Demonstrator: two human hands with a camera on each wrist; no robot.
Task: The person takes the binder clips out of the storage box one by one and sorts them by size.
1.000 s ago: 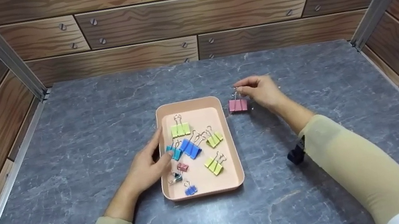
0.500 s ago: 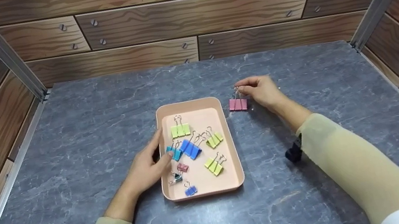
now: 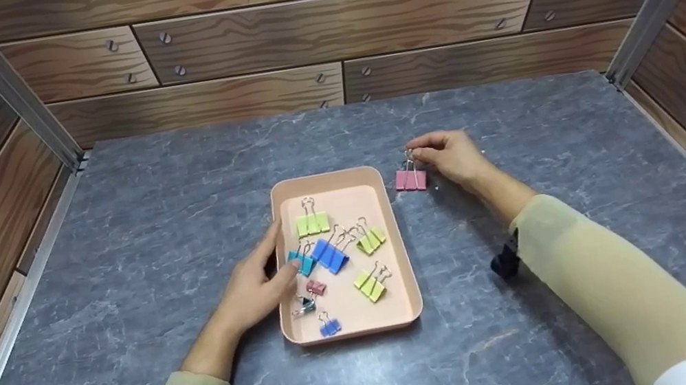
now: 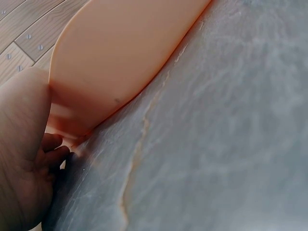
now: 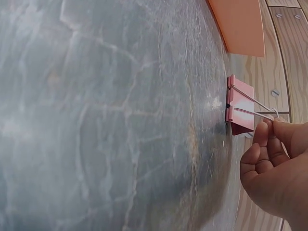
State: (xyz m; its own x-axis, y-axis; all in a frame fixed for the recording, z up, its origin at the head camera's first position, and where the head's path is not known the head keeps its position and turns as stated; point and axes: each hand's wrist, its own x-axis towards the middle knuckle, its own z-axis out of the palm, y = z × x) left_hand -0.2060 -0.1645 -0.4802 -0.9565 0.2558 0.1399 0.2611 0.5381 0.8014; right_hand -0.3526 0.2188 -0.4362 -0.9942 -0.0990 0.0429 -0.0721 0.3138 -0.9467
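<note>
On the grey desk (image 3: 176,192), I can see a long peach tray (image 3: 364,316) with round corners from where I sit, far away. The left hand (image 3: 259,286) has its grip on the tray's left side, with the thumb inside and the fingers outside. That thumb tip is right by a teal clip (image 3: 303,263), and I can't tell if they touch.

Off to the right of the tray, near its far end, is a pink clip (image 3: 411,180). The right hand (image 3: 454,156) has its grip pinched on the top of the clip's silver handles (image 5: 254,99), using the thumb and pointing finger. The pink part hangs below, close to the desk, but I can't tell if it touches.

Inside the tray, a yellow-green clip (image 3: 312,224) lies near the far end. A big blue clip (image 3: 331,256) is in the middle, and two more yellow-green clips (image 3: 370,286) lie on the right. Three little ones are on the near left: a red clip (image 3: 315,287), a dark clip (image 3: 307,305) and a small blue clip (image 3: 330,327).
</note>
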